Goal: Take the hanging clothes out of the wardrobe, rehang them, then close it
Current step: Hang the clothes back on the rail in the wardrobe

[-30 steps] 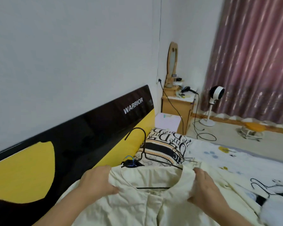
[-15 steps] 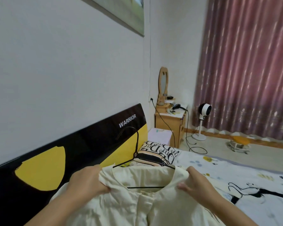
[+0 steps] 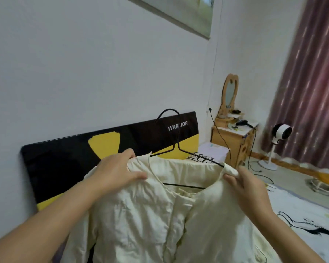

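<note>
The left hand (image 3: 118, 170) grips the left shoulder of a cream shirt (image 3: 160, 215), thumb laid across the front of the cloth and fingers curled over the top edge behind it. The right hand (image 3: 245, 185) holds the right shoulder of the same shirt, its fingers bent round the fabric at the end of the hanger arm. Between the two hands the shirt is held up in the near middle of the view, its open neckline facing the person and its creased body hanging down past the bottom edge.

Inside the shirt sits a black wire hanger (image 3: 176, 143): its hook rises above the collar, its sloping arms run into the shoulders, and its lower bar shows through the neck opening.

Behind the shirt, against the pale wall, stands a black and yellow headboard (image 3: 68, 154) with white lettering partly crossed by the hanger's stem. To the right of it, farther off, is a wooden bedside cabinet (image 3: 232, 143) carrying a small oval mirror (image 3: 229, 92) and a dark hair dryer (image 3: 242, 122). A white fan (image 3: 281, 132) stands on the floor beyond, in front of a reddish curtain (image 3: 311, 82). A printed bedsheet (image 3: 302, 221) lies at the near right. A framed picture (image 3: 179, 10) hangs high on the wall.
</note>
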`<action>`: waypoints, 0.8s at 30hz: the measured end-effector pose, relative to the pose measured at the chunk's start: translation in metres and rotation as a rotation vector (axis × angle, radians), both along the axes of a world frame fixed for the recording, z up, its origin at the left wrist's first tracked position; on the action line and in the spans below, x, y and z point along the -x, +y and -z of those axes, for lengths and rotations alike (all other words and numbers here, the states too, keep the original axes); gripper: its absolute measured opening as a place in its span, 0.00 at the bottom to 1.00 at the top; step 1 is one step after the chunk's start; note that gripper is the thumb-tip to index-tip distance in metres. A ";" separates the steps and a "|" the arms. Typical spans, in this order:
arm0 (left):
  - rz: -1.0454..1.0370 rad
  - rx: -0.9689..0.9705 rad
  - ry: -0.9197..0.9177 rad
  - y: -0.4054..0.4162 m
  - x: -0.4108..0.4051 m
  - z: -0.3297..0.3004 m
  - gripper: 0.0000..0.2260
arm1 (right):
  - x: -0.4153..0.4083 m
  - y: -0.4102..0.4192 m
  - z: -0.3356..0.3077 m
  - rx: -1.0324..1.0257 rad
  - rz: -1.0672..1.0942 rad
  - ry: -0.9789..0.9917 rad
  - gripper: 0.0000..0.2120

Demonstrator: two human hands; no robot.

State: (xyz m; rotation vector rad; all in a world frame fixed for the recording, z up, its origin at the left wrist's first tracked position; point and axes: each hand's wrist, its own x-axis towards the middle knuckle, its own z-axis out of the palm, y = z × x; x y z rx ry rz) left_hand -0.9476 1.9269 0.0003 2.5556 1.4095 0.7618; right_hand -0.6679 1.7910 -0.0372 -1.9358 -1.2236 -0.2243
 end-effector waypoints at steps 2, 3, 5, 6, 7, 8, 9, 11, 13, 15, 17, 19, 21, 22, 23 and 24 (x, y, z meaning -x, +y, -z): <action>0.022 0.015 -0.087 -0.024 0.019 0.000 0.12 | 0.010 -0.017 -0.007 -0.040 -0.020 -0.020 0.20; 0.031 0.027 -0.117 -0.034 0.029 -0.001 0.13 | 0.015 -0.025 -0.011 -0.051 -0.035 -0.032 0.20; 0.029 0.029 -0.147 -0.055 0.045 -0.003 0.15 | 0.025 -0.038 -0.018 -0.068 -0.075 -0.054 0.18; 0.021 0.018 -0.157 -0.065 0.052 -0.005 0.16 | 0.030 -0.044 -0.021 -0.073 -0.092 -0.061 0.17; 0.007 0.007 -0.167 -0.075 0.059 -0.007 0.16 | 0.035 -0.050 -0.024 -0.080 -0.109 -0.068 0.16; -0.007 -0.008 -0.176 -0.084 0.065 -0.009 0.16 | 0.041 -0.055 -0.028 -0.091 -0.125 -0.072 0.16; -0.024 -0.017 -0.186 -0.095 0.071 -0.010 0.16 | 0.047 -0.061 -0.031 -0.100 -0.140 -0.073 0.16; -0.056 -0.034 -0.215 -0.116 0.082 -0.013 0.17 | 0.058 -0.075 -0.037 -0.109 -0.161 -0.073 0.16; -0.083 -0.057 -0.237 -0.139 0.093 -0.018 0.18 | 0.066 -0.090 -0.040 -0.119 -0.179 -0.077 0.17; -0.122 -0.084 -0.247 -0.164 0.105 -0.022 0.18 | 0.076 -0.107 -0.041 -0.134 -0.200 -0.074 0.17; -0.156 -0.111 -0.265 -0.190 0.119 -0.024 0.17 | 0.089 -0.126 -0.041 -0.142 -0.228 -0.075 0.17; -0.184 -0.134 -0.278 -0.214 0.137 -0.020 0.16 | 0.104 -0.144 -0.041 -0.147 -0.264 -0.070 0.17; -0.219 -0.148 -0.282 -0.240 0.157 -0.014 0.18 | 0.121 -0.161 -0.039 -0.142 -0.317 -0.066 0.18; -0.240 -0.152 -0.293 -0.253 0.167 -0.011 0.18 | 0.129 -0.169 -0.037 -0.131 -0.345 -0.077 0.18; -0.262 -0.150 -0.308 -0.266 0.176 -0.007 0.18 | 0.136 -0.175 -0.035 -0.120 -0.371 -0.091 0.16; -0.286 -0.149 -0.321 -0.279 0.185 -0.004 0.17 | 0.143 -0.181 -0.034 -0.107 -0.395 -0.097 0.15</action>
